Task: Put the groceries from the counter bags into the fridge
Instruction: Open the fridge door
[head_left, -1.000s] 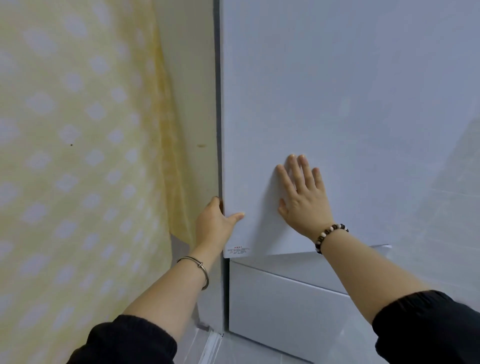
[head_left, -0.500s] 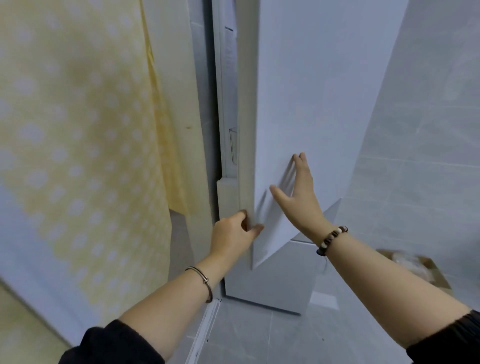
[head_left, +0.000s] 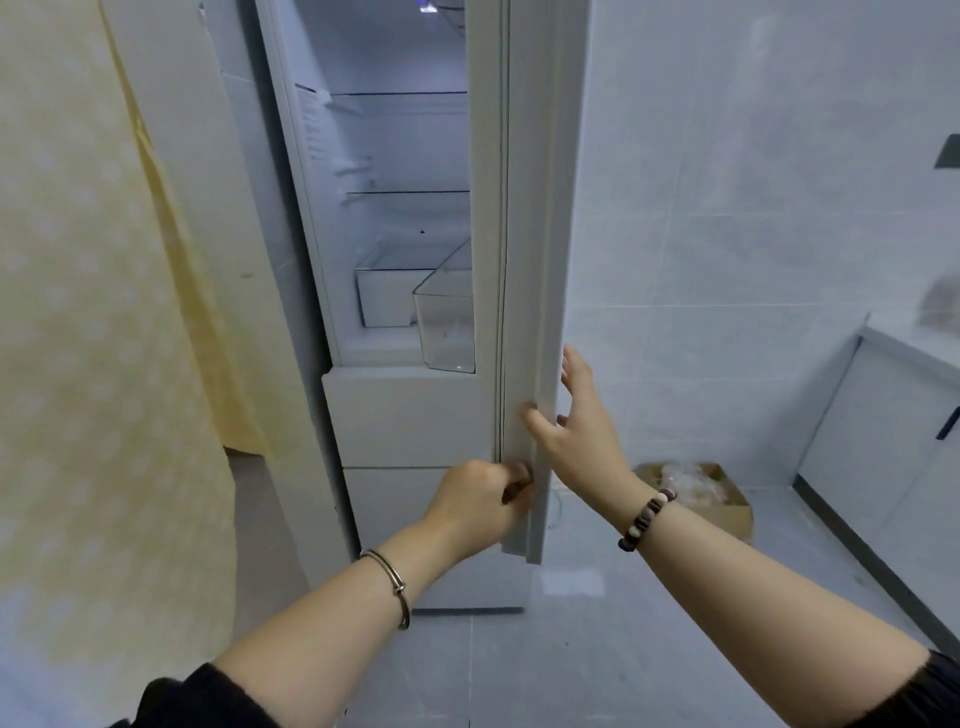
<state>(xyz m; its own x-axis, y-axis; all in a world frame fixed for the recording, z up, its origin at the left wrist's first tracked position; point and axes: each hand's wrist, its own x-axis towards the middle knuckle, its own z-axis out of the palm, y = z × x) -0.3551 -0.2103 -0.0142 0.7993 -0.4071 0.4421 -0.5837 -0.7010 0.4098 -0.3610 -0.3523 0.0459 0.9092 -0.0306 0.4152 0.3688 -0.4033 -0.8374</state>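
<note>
The white fridge (head_left: 410, 415) stands ahead with its upper door (head_left: 524, 218) swung out towards me, seen edge-on. My left hand (head_left: 480, 499) grips the door's lower inner edge with curled fingers. My right hand (head_left: 576, 415) rests on the door's outer edge, thumb on the edge face and fingers straight along the outer side. Inside, glass shelves (head_left: 405, 193), a white drawer (head_left: 387, 296) and a clear door bin (head_left: 447, 322) show, all bare. No groceries or bags are plainly in view.
A yellow dotted curtain (head_left: 93, 312) hangs at the left, close to the fridge. A cardboard box (head_left: 701, 493) with clear plastic sits on the tiled floor to the right. White cabinets (head_left: 883, 415) and a counter edge stand at far right.
The fridge door has swung from nearly closed to wide open, exposing the inside. Both hands moved with the door's edge; my right hand shifted from flat on the front to the door's edge.
</note>
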